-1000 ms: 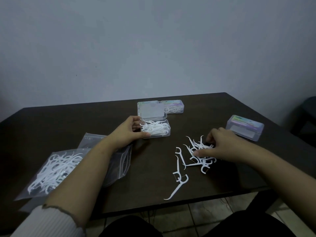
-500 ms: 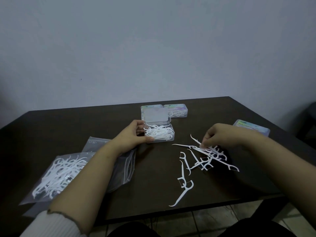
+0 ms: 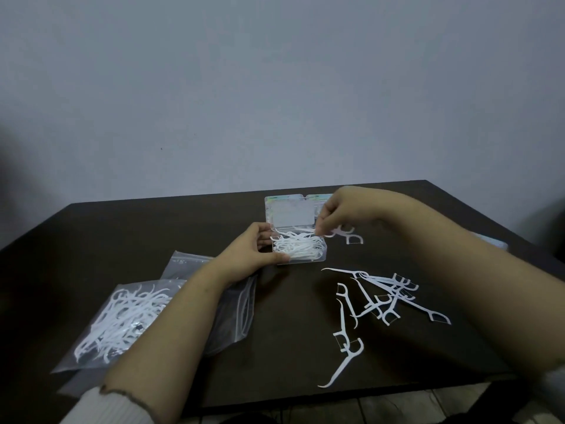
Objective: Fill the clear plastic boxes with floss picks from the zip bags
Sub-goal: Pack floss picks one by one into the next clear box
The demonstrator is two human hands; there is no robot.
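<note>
Head view, open clear plastic box (image 3: 299,251) of white floss picks on dark wooden table (image 3: 183,221), left hand (image 3: 256,253) gripping the box's left side, right hand (image 3: 337,213) pinching white floss picks (image 3: 348,234) at the box's right rim, loose white picks (image 3: 380,296) right of box, clear zip bag of picks (image 3: 122,319) left of box.

Plain room, likely a home
A dark wooden table (image 3: 153,228) stands against a bare pale wall (image 3: 275,87); tiled floor (image 3: 397,408) shows below.

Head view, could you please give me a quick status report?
Left hand grips open box. Right hand pinches floss picks at the box's right edge. Loose picks on table; nothing in the way.
</note>
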